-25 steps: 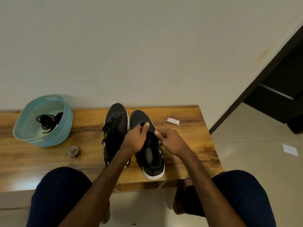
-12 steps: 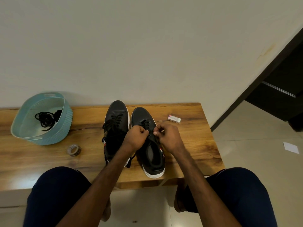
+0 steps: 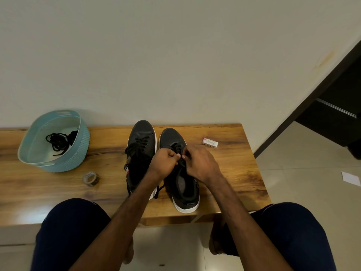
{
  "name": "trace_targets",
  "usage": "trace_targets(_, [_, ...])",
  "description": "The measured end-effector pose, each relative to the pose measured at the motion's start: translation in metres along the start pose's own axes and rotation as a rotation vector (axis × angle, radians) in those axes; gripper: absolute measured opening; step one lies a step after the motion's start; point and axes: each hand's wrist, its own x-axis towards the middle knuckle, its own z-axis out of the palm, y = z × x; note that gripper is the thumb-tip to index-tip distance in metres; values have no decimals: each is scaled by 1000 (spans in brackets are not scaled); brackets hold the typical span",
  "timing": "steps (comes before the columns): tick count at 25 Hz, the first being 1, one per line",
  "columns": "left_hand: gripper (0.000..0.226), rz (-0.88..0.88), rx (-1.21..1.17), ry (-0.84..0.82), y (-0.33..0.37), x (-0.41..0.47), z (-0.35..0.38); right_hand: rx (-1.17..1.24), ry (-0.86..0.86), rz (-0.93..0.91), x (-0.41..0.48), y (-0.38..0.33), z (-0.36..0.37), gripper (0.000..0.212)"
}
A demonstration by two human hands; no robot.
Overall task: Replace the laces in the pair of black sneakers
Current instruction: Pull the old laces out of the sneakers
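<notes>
Two black sneakers with white soles stand side by side on the wooden bench (image 3: 230,173), toes toward the wall. The left sneaker (image 3: 141,145) is laced. Over the right sneaker (image 3: 183,192) both hands meet at the eyelets. My left hand (image 3: 163,165) and my right hand (image 3: 201,163) each pinch the black lace (image 3: 178,148) with curled fingers. A loose end of lace (image 3: 158,190) hangs between the shoes. The hands hide most of the right shoe's lacing.
A light blue basket (image 3: 82,147) at the bench's left holds a tangled black lace (image 3: 58,141). A roll of tape (image 3: 90,178) lies in front of it. A small white box (image 3: 210,142) sits right of the shoes. My knees flank the bench's front edge.
My hands have drawn closer together over the right sneaker, working further up the lacing. The lace now shows crossed near the toe, and a loose end hangs between the shoes.
</notes>
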Motion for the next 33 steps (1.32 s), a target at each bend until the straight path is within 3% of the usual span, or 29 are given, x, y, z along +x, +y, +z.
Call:
trace_targets(4, [31, -32, -39, -7, 4, -1, -2, -107, -51, -52, 3, 1, -5, 14])
trace_targets(8, [32, -28, -36, -31, 5, -2, -3, -75, -125, -72, 9, 3, -12, 12])
trace_targets(14, [24, 28, 541, 13, 14, -7, -1, 128, -54, 64, 7, 22, -18, 9])
trace_targets(16, [24, 89, 578, 110, 17, -11, 0, 238, -37, 92, 3, 23, -13, 10])
trace_targets(19, [30, 340, 622, 164, 20, -12, 3, 287, -30, 106, 3, 22, -14, 9])
trace_targets(21, [26, 432, 740, 125, 21, -11, 6, 235, -26, 88, 3, 19, -16, 6])
trace_targets(25, [23, 419, 746, 143, 14, -4, 4, -19, -109, 35, 1, 20, -26, 13])
trace_targets(29, [20, 378, 689, 88, 3, 0, -6, -146, 72, 205, 11, 57, -94, 14])
trace_targets(31, [22, 377, 658, 61, 7, 0, -6, -105, 22, 101, 12, 53, -100, 15])
trace_targets(33, [22, 364, 655, 39, 10, 3, -3, -48, -150, -52, 12, 33, -73, 25])
